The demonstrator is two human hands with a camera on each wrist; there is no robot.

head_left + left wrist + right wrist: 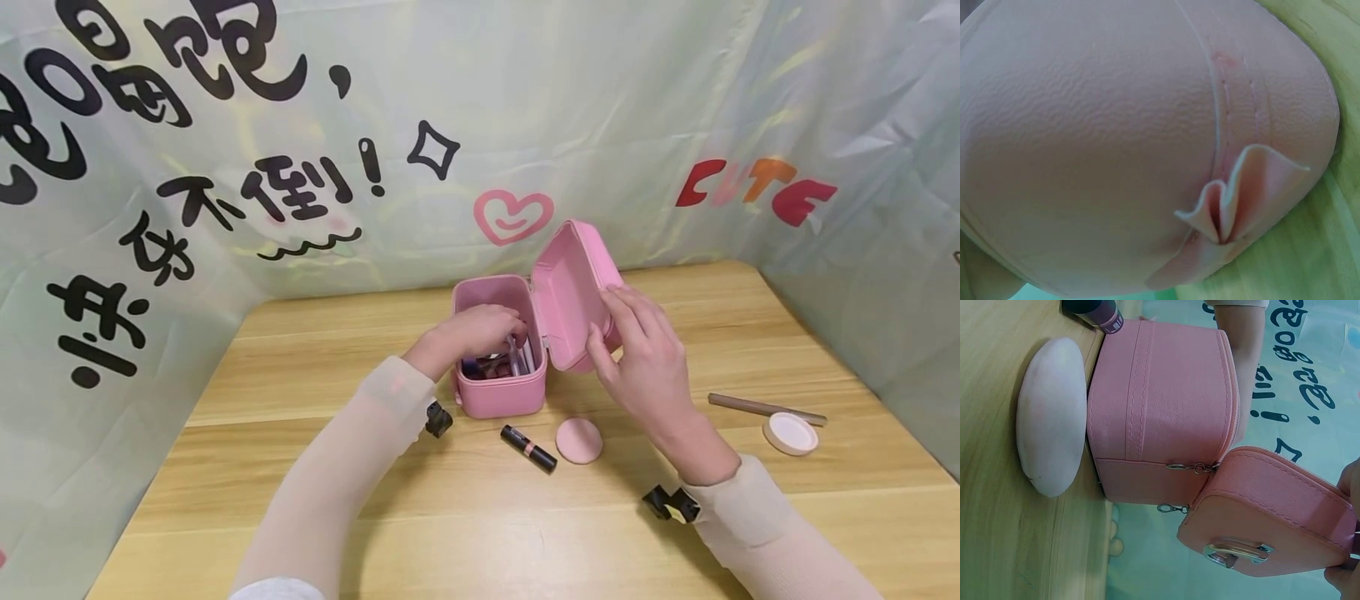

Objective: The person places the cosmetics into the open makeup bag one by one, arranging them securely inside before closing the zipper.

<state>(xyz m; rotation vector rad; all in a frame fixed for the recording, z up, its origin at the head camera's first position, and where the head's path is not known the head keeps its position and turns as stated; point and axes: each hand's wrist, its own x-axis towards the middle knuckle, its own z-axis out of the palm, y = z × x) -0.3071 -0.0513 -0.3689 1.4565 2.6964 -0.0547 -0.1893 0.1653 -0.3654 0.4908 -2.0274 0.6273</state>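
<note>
A pink cosmetic case (501, 397) stands on the table with its lid (564, 296) swung up to the right. My left hand (483, 329) reaches down into the case, its fingertips at a slim translucent item (515, 358) among several small things; I cannot tell whether it pinches that item. My right hand (648, 358) holds the lid's edge, with the thumb on the near side and the fingers over the rim. The right wrist view shows the lid's metal handle (1238, 550). Only the case's side wall (1097, 156) and a small frilled tab (1229, 206) fill the left wrist view.
In front of the case lie a black lipstick-like tube (528, 449) and a round pink puff (579, 440). Farther right, a thin brown stick (757, 407) lies behind a small round white lid (791, 434). A printed cloth (622, 125) hangs behind the table.
</note>
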